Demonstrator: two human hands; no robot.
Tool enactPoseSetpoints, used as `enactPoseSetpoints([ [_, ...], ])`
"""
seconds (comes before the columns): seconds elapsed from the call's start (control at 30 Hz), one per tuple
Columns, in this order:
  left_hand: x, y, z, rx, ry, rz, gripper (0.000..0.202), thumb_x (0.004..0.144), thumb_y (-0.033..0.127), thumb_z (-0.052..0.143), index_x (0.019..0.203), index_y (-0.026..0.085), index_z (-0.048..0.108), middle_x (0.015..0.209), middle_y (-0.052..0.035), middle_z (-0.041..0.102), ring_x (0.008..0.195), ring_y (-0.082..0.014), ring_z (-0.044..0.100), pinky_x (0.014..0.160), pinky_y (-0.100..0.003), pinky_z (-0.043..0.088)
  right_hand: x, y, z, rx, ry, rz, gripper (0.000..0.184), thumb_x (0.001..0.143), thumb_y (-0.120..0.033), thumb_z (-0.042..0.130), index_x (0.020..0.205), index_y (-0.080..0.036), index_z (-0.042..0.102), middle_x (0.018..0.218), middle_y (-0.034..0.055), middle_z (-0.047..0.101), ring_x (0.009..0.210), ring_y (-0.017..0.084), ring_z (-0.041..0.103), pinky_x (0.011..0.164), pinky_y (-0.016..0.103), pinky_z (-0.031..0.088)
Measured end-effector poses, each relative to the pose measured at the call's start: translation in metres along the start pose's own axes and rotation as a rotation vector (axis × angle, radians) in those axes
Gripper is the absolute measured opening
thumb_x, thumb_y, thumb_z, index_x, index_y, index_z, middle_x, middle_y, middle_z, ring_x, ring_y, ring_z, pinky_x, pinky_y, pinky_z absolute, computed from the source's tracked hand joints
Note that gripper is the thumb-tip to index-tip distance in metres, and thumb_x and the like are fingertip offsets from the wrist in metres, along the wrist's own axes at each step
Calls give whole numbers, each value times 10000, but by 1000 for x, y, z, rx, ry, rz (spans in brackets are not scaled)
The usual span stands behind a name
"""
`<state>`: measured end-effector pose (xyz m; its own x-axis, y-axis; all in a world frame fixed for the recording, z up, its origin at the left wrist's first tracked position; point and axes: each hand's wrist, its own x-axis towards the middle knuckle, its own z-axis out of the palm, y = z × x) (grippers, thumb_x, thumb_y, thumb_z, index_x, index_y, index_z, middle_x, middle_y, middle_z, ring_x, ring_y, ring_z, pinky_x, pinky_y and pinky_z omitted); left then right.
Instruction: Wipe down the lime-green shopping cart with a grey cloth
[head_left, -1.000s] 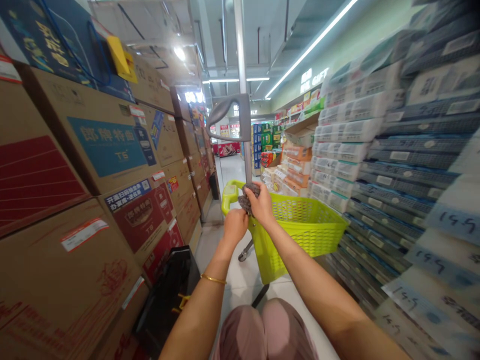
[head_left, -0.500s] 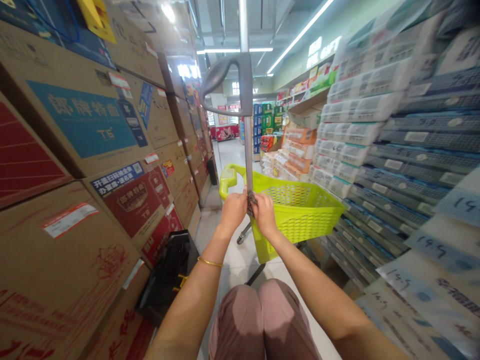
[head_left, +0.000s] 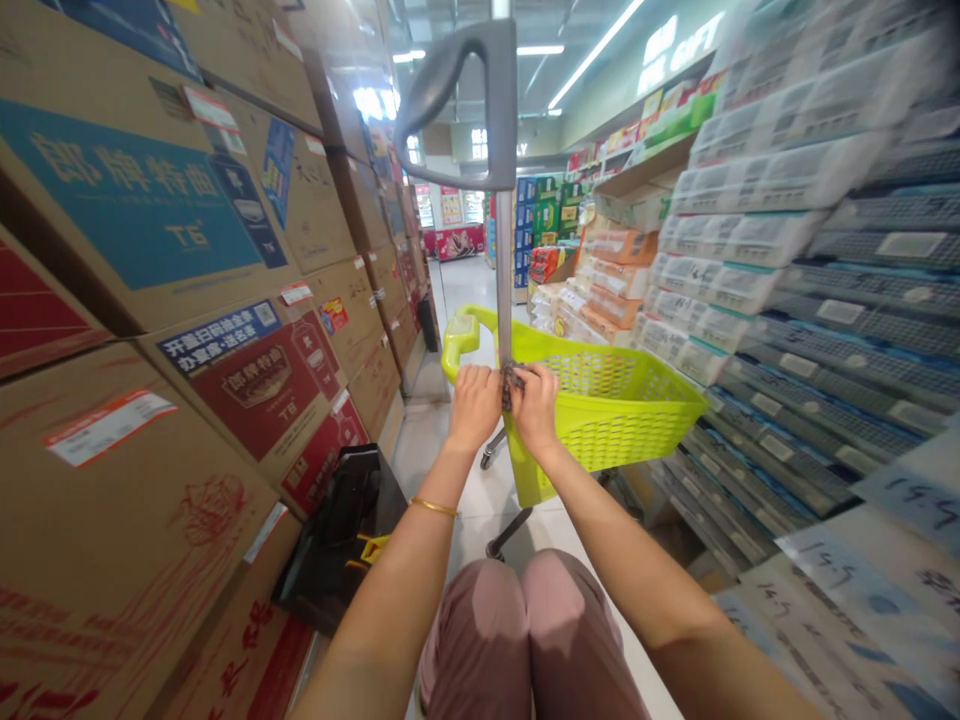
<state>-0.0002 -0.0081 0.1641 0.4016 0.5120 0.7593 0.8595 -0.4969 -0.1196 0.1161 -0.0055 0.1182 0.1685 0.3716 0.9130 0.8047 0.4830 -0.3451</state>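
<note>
A dark, mottled bunched band sits against the upright metal pole, right between my two hands. My left hand is closed at the pole, its fingertips pressed to the left side of the bunch. From the other side my right hand pinches the same bunch with thumb and fingers. Whether it is cloth or cord is too small to tell. A grey loop handle is fixed higher up the pole. Just behind my hands stands a lime-green shopping basket cart with its own green handle.
Stacked cardboard cartons line the left side, with a black bag on the floor beside them. Stacks of wrapped packs rise on the right. A tiled aisle runs ahead, and my knees are close below.
The view has tilted down a little, so the handle appears higher. Both hands stay at the bunched band, with the fingers slightly shifted on it.
</note>
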Motion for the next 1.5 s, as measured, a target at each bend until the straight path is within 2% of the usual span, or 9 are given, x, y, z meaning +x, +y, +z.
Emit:
enactPoseSetpoints([
  [0.2,0,-1,9,-63,30,-21,304,936,235,285,907,163,578,872,-73,594,929,-207,512,989,-388,312,-29,21,13,-57,-10,-36,198,849,-197,378,938,-222,554,1027,98,508,1004,217,455,926,448,358],
  [0.5,0,-4,16,-137,38,-33,349,939,259,254,954,150,586,911,-86,609,942,-201,516,1020,-413,280,-70,37,8,-169,-202,-99,225,821,-145,408,937,-257,565,971,49,525,946,189,462,919,426,366],
  [0.6,-2,-4,18,-130,59,-27,352,937,263,261,985,141,587,912,-91,616,957,-200,526,1026,-416,282,-65,33,4,-159,-202,-118,246,829,-143,403,967,-255,573,973,58,529,940,188,466,911,410,376],
  [0.77,-6,-5,22,-142,94,-22,340,930,263,274,1008,153,586,934,-91,624,1000,-204,533,1036,-430,287,-29,16,7,-98,-108,24,276,859,-188,364,1038,-235,569,1070,102,507,1054,219,440,955,440,343],
  [0.87,-8,-8,24,-146,105,-18,332,930,266,280,1005,159,585,937,-87,626,1012,-201,534,1044,-435,288,-22,12,12,-106,-53,12,266,861,-182,367,1022,-231,572,1058,98,505,1034,211,441,941,414,357],
  [0.97,-9,-13,24,-146,125,-20,333,935,271,276,1005,161,583,952,-86,625,1019,-192,535,1053,-434,285,-39,17,13,-148,-92,-72,248,851,-156,385,976,-229,587,1005,83,515,962,194,450,912,381,376],
  [1.17,-12,-18,24,-143,150,-43,330,939,273,282,1008,161,584,997,-80,628,1076,-185,520,1084,-434,262,-84,33,2,-135,-312,-120,260,837,-123,410,987,-210,603,976,81,522,941,191,447,877,370,386],
  [1.3,-16,-20,25,-159,153,-87,319,937,271,296,1024,160,582,1046,-95,628,1133,-196,500,1096,-454,238,-67,23,4,-124,-307,-72,285,855,-145,385,1016,-237,602,1014,78,534,989,198,452,922,393,363],
  [1.5,-19,-28,26,-181,150,-122,305,933,270,309,1034,157,573,1083,-106,617,1169,-201,484,1106,-469,219,-25,-2,25,-151,-148,-76,287,891,-220,350,1034,-232,598,1060,95,539,1024,202,458,928,377,358],
])
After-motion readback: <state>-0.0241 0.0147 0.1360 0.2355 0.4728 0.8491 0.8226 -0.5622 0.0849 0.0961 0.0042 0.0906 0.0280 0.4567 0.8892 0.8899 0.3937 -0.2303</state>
